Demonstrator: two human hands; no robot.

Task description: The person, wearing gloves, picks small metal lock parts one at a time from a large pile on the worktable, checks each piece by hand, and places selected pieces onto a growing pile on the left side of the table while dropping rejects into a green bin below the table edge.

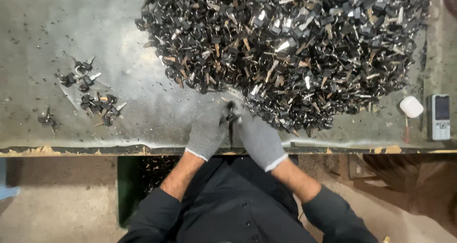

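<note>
Two hands in grey knit gloves met at the near edge of the flat grey metal table (143, 114). The left hand (207, 132) and the right hand (259, 138) were pressed close together, and both pinched one small black-headed key (232, 113) between their fingertips. That key sat at the 6 o'clock tip of the huge heap of black-headed metal keys (285, 48), far too many to count. The heap filled the table from 12 o'clock to 3 o'clock and ran off the top edge.

At 9 o'clock the table had lots of bare room. A few small bunches of keys on rings (93, 93) lay there, about four little groups, well apart from the heap. Near the right edge, at 3 o'clock, were one small white rounded case (411, 106) and one grey push-button phone (439, 116), just beside each other. Yellow wood chips lay along the table's front edge.
</note>
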